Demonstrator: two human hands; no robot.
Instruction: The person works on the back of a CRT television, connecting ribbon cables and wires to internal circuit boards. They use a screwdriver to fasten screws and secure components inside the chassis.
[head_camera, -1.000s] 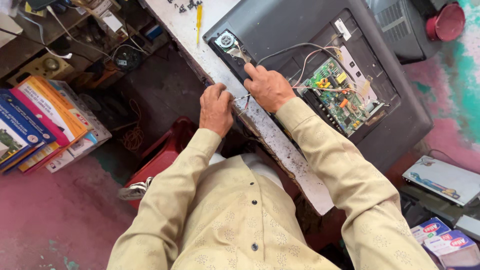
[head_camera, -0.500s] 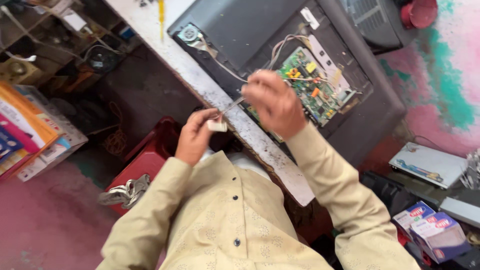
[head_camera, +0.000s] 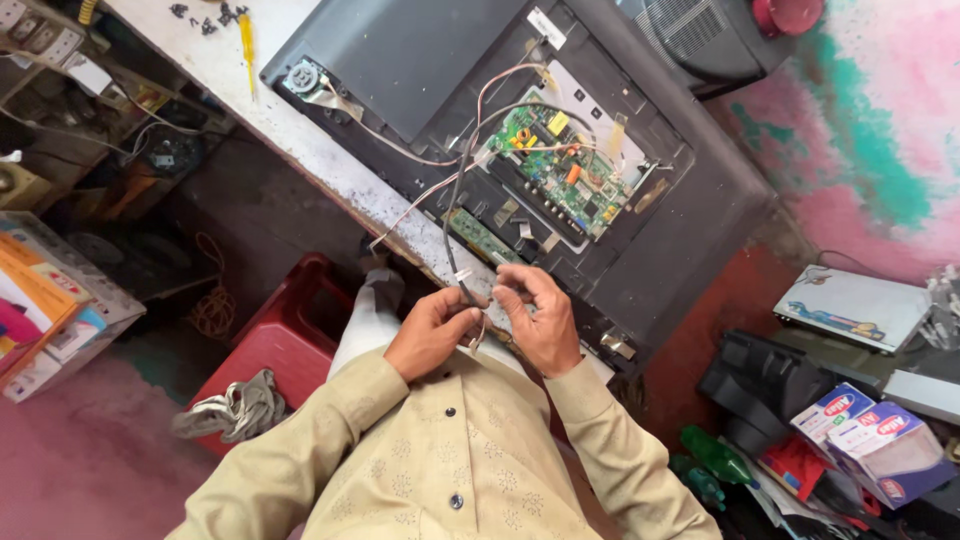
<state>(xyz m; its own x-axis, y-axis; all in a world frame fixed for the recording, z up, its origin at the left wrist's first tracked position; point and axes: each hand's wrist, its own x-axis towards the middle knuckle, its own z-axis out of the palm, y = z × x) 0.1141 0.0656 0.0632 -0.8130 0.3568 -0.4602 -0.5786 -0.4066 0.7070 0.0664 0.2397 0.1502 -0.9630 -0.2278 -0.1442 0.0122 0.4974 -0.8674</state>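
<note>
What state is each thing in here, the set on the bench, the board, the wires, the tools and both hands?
Flat-screen set: face down, back cover off.
Green circuit board: exposed, wires attached.
Wire bundle: hanging from the board, end pinched by both hands.
Left hand: closed on the wire end.
Right hand: pinching the wire end.
Yellow screwdriver: lying loose on the bench.
</note>
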